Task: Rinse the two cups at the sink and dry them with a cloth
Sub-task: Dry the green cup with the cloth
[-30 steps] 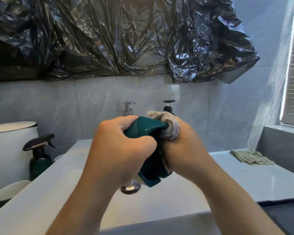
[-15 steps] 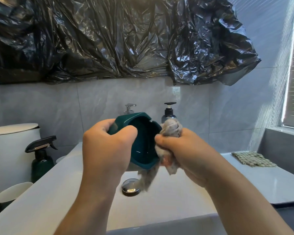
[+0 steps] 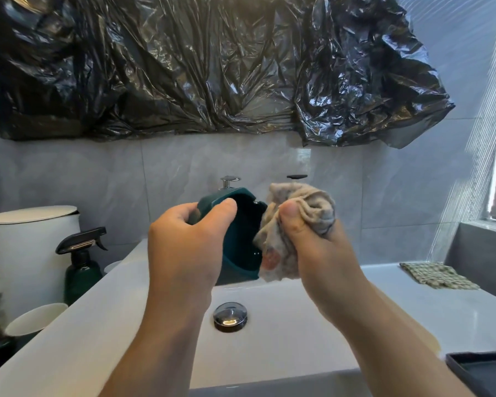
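Note:
Over the white sink (image 3: 284, 325), my left hand (image 3: 189, 247) grips a dark green cup (image 3: 241, 239) by its rim, its mouth turned to the right. My right hand (image 3: 318, 253) holds a bunched beige cloth (image 3: 295, 222) just beside the cup's opening, with the cloth touching the rim. A second cup (image 3: 35, 319), white inside and green outside, stands at the far left beside the basin.
A chrome drain plug (image 3: 230, 316) sits in the basin, and the tap (image 3: 229, 181) and a pump bottle (image 3: 297, 177) stand behind my hands. A green spray bottle (image 3: 80, 265) and white bin (image 3: 32, 247) are left. A checked cloth (image 3: 438, 275) and dark tray (image 3: 481, 371) lie right.
My right hand has pulled the cloth out of the cup and lifted it to the right. The left hand has turned the cup so that its mouth shows more.

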`<act>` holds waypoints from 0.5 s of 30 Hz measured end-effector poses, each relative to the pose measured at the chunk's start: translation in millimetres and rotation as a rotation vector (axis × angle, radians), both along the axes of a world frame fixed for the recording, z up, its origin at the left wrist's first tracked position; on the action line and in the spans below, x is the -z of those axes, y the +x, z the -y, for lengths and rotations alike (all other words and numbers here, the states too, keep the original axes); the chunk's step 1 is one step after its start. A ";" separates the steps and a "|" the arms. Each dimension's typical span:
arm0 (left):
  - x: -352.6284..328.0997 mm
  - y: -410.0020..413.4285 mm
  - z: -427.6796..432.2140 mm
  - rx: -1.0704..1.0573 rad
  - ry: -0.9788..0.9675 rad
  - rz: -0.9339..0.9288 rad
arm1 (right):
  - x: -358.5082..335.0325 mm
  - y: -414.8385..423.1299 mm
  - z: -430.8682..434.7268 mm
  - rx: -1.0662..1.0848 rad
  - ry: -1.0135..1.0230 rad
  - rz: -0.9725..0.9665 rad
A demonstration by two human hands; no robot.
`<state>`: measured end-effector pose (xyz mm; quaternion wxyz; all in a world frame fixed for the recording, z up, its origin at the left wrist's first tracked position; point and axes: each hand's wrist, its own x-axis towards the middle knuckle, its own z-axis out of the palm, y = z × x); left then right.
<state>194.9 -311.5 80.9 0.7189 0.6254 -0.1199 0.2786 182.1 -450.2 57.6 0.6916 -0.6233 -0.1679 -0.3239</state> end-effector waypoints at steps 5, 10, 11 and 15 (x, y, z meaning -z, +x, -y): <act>5.0 -12.4 10.3 -0.070 0.121 0.188 | 3.3 7.7 -0.1 -0.024 -0.101 -0.305; 9.6 -6.2 10.4 -0.087 0.105 0.140 | -6.6 -4.6 10.8 0.348 -0.532 -0.422; 9.4 -4.2 9.5 -0.070 0.074 0.103 | -10.5 -7.7 12.8 0.429 -0.535 -0.392; 8.6 1.5 5.0 -0.012 0.008 -0.005 | -20.9 -13.8 32.3 0.632 -0.480 -0.328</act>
